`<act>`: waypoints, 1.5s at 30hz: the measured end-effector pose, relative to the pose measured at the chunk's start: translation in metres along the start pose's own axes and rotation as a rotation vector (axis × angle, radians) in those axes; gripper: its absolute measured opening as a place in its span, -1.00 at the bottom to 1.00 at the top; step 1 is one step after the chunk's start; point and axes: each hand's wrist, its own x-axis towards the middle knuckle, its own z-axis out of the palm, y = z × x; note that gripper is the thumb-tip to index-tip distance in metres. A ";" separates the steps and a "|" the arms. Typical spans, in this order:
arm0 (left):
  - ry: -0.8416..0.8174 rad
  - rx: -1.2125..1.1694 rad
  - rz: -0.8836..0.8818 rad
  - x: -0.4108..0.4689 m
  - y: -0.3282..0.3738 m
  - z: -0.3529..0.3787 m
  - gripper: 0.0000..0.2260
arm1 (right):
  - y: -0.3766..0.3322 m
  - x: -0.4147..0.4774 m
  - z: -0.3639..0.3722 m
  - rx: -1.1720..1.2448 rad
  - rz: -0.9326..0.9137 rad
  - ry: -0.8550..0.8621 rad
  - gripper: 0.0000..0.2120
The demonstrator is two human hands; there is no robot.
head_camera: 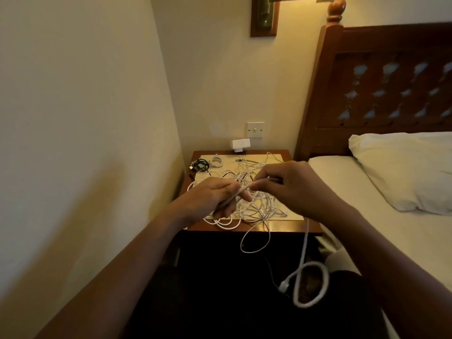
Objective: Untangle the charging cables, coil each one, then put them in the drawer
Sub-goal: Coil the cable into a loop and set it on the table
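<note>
1. Now, the bed is filling the right side, and the wooden nightstand is standing between it and the wall.
2. Across the nightstand top, the tangle of white cables is lying in loose overlapping loops, and one loop is spilling over the front edge. The drawer is not showing; the space below the top is too dark to read.
3. A thicker white cable is being worked free. A short length is stretching between the hands, its long axis running from lower left up to the right. The rest is dropping almost straight down past the front edge, and its plug end is curling into a loop low in the view.
4. The left hand is curling its fingers round this cable, and the right hand is pinching it between thumb and fingertips, just above the tangle.
5. Judging by its sag, the cable is handling as light and limp. Taking it near a plug and feeding it through seems safer than tugging mid-length, which could tighten knots.
6. At the back left, a black coiled cable and a small white coil are sitting apart from the tangle.
</note>
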 end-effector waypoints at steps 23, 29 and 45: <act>0.604 -1.101 0.195 -0.008 -0.038 -0.101 -0.70 | 0.187 -0.071 0.055 0.051 0.529 -0.165 -0.63; 0.703 -1.194 0.244 -0.009 -0.038 -0.118 -0.67 | 0.148 -0.083 0.066 -0.037 0.437 -0.136 -0.56; 0.683 -1.060 0.251 -0.005 -0.010 -0.116 -0.70 | 0.141 -0.082 0.091 -0.532 0.351 -0.393 -0.67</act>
